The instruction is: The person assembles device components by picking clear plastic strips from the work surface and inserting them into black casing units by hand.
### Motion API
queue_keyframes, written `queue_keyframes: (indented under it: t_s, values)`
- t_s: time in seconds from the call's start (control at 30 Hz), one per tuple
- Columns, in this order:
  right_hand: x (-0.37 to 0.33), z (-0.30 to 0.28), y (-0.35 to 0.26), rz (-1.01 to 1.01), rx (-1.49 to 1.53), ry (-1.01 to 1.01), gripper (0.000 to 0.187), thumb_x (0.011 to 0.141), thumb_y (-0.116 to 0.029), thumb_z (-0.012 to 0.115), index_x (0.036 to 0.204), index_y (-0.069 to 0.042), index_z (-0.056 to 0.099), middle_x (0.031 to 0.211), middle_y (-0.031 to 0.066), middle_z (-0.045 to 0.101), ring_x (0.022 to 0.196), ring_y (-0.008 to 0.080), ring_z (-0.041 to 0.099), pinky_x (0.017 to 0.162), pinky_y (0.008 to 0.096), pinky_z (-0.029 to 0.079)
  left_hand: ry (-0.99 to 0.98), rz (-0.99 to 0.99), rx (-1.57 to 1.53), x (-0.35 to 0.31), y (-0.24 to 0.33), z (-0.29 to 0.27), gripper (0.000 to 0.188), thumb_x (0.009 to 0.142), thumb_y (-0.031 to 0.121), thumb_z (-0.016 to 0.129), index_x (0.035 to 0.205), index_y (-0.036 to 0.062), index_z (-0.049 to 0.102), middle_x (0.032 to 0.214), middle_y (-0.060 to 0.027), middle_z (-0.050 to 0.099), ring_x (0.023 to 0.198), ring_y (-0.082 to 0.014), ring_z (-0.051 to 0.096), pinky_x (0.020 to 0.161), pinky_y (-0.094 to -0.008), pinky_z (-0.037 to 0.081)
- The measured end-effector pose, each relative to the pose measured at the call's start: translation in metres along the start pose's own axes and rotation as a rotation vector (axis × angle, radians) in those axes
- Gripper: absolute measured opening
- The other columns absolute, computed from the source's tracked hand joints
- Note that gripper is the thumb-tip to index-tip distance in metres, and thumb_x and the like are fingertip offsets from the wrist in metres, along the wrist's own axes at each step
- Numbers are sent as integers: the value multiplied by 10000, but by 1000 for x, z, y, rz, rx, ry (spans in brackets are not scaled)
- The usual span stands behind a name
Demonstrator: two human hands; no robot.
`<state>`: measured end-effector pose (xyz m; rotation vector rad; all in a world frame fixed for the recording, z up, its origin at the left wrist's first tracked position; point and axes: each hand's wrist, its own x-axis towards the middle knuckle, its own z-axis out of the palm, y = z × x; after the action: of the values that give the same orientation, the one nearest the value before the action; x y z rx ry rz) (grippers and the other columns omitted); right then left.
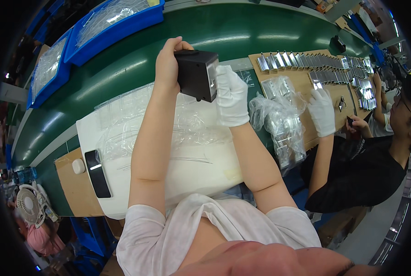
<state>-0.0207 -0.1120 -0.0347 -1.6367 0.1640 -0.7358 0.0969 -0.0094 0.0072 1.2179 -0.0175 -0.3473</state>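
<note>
My bare left hand (167,64) grips a black box-shaped device (195,73) by its left side, holding it up above the work table. The device's right end has a shiny, light-coloured face. Against that face rests my right hand (231,99), in a white glove with its fingers curled in; whatever they hold, if anything, is hidden. Below both hands, a white padded sheet (90,131) covers part of the table. Crumpled clear plastic film (187,124) lies on it, with several thin dark wire-like strands (191,159) nearer to me.
Left on the table are a phone (98,174), a round white object (78,166) and cardboard (74,188). Blue trays (145,18) stand far left. Bagged metal parts (283,129) lie to the right, beside rows of shiny brackets (283,61) and a co-worker's gloved hand (322,110).
</note>
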Motion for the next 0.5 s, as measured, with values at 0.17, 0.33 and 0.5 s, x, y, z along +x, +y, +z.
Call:
queue_keyframes:
  t_s: [0.17, 0.33, 0.5]
  values:
    - [10, 1, -11, 34, -198, -218, 273, 983, -233, 621, 1146, -16, 656, 961, 93, 638, 829, 209, 581, 781, 328, 472, 115, 83, 20, 12, 3, -15, 380, 947, 362, 513, 764, 69, 671, 791, -41, 638, 731, -146, 535, 726, -261, 410]
    - [6, 13, -5, -53, -280, -157, 332, 931, -187, 679, 1218, -26, 639, 1059, 105, 664, 946, 237, 607, 883, 332, 475, 196, 31, 34, 20, 12, -30, 347, 950, 350, 551, 788, 69, 674, 813, -45, 636, 762, -152, 544, 733, -262, 422]
    - [7, 10, -9, -30, -274, -133, 460, 877, -153, 737, 1301, -35, 603, 1150, 117, 656, 1014, 241, 616, 943, 330, 474, 152, -1, 103, 19, 13, -29, 318, 948, 339, 575, 806, 75, 680, 836, -43, 635, 773, -151, 540, 722, -256, 421]
